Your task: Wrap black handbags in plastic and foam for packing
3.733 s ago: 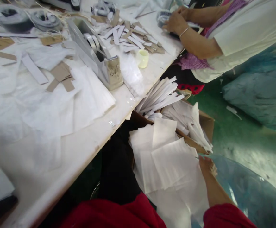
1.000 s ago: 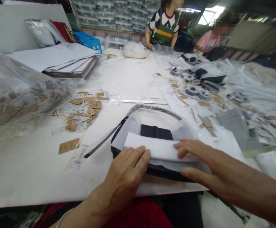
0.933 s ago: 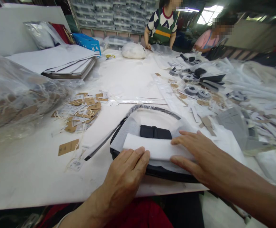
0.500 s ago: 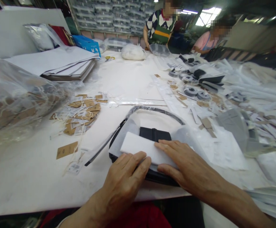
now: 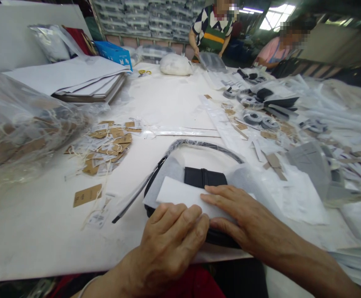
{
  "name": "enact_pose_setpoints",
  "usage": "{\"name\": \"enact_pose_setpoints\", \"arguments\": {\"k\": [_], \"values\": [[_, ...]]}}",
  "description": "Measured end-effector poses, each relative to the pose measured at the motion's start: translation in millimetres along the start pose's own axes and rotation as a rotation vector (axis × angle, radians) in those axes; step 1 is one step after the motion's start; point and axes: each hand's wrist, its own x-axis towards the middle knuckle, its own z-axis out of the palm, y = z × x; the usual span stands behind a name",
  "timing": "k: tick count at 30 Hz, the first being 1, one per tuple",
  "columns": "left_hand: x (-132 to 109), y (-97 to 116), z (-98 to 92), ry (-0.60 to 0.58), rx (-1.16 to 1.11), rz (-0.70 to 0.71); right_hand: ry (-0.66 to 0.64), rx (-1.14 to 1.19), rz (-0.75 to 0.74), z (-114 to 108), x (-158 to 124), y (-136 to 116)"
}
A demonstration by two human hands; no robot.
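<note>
A black handbag (image 5: 222, 239) lies on the table in front of me, its handle (image 5: 210, 146) wrapped in clear film and arching away from me. Thin whitish sheeting (image 5: 168, 167) covers parts of its front, leaving a black strap tab (image 5: 205, 177) bare. Across the bag is a folded white foam sheet (image 5: 180, 193). My left hand (image 5: 174, 238) is closed at the sheet's near edge, fingers curled, their tips partly hidden. My right hand (image 5: 242, 213) lies over the sheet's right part with fingers stretched out and thumb apart, along the near side.
Brown hang tags (image 5: 118, 142) with strings are heaped at left, beside a clear bag (image 5: 28, 128) of more tags. White boards (image 5: 71, 76) are stacked behind. Scraps and rolled strips (image 5: 253, 118) cover the right side. Two people stand across the table; one handles a plastic-wrapped item (image 5: 213, 62).
My left hand has shifted slightly right along the foam sheet's near edge, and its fingers have curled in. My right hand stays on the sheet. The person opposite has raised the wrapped item.
</note>
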Motion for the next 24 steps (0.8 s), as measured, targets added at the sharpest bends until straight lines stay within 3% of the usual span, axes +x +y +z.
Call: {"name": "enact_pose_setpoints", "arguments": {"k": [6,10,19,24], "values": [[12.7,-6.0,15.9,-0.211,-0.030,-0.045,0.108,-0.092,-0.009,11.4,1.4,-2.5],[10.7,-7.1,15.8,-0.292,-0.050,-0.053,0.198,-0.148,-0.053,23.8,-4.0,-4.0],[6.4,0.8,28.9,-0.361,-0.078,-0.136,0.137,-0.002,-0.013,36.9,1.3,8.7],[2.9,5.9,30.5,-0.347,-0.064,-0.126,0.196,-0.030,0.005,45.0,-7.8,1.3]]}}
